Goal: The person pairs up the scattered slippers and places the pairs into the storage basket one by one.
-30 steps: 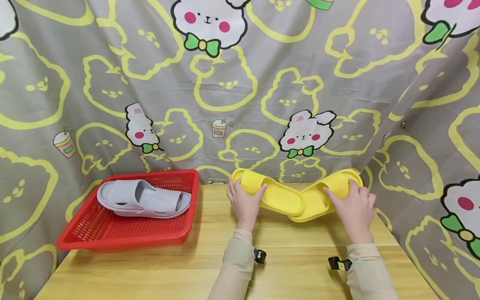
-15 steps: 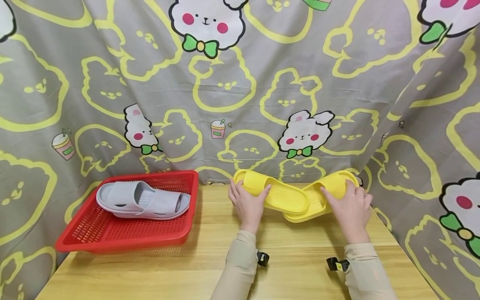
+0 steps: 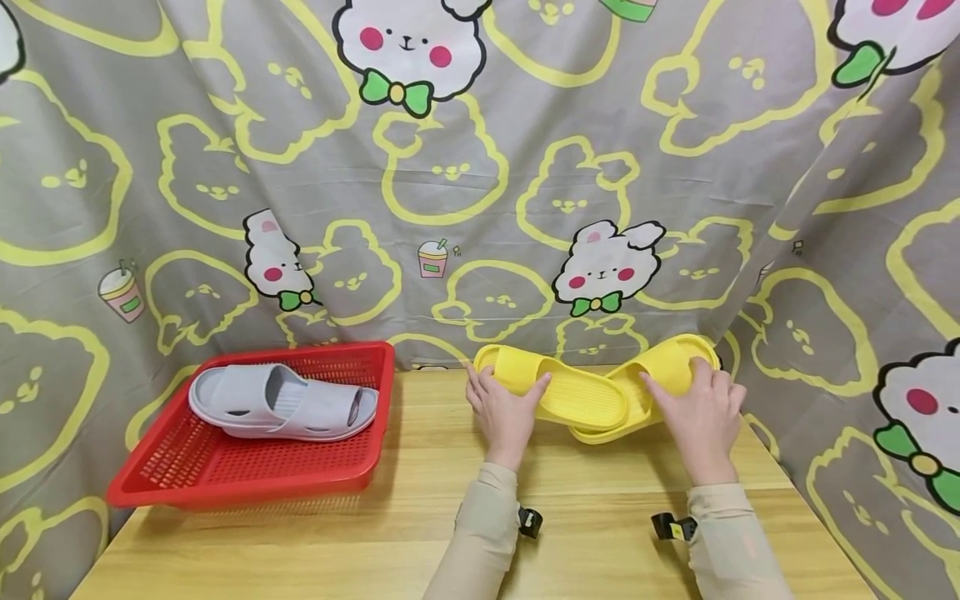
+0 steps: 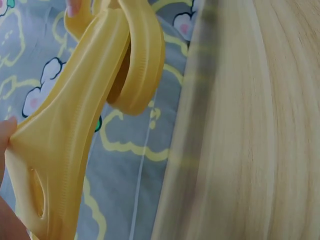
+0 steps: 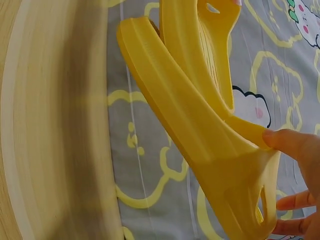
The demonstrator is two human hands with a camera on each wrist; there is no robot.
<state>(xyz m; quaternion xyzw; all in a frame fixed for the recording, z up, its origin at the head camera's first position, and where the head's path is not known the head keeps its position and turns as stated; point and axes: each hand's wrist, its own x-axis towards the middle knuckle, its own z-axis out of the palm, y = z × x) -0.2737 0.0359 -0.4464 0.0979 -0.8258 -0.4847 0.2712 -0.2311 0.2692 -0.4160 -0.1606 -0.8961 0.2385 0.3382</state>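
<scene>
In the head view, the left hand (image 3: 504,417) grips the toe part of the left yellow slipper (image 3: 581,396), and the right hand (image 3: 701,417) grips the right yellow slipper (image 3: 666,371); each thumb lies by the strap's opening, with the fingers toward the toe; the toes point outward and the heels overlap, the left heel on top; this hold leaves the heels free, probably so they can cross; the pair is near the far edge of the table (image 3: 408,525), right of its middle; at the far left corner stands a red basket (image 3: 247,486), where 2 gray slippers (image 3: 251,392) overlap with toes opposite, perhaps to save room.

In the left wrist view, the thumb touches the strap; the other fingers are mostly out of view, so I cannot tell their spread there; the slipper hangs tilted before the curtain (image 4: 130,190).

In the right wrist view, thumb and fingertips hold the strap between them; the slippers cross at the top.
</scene>
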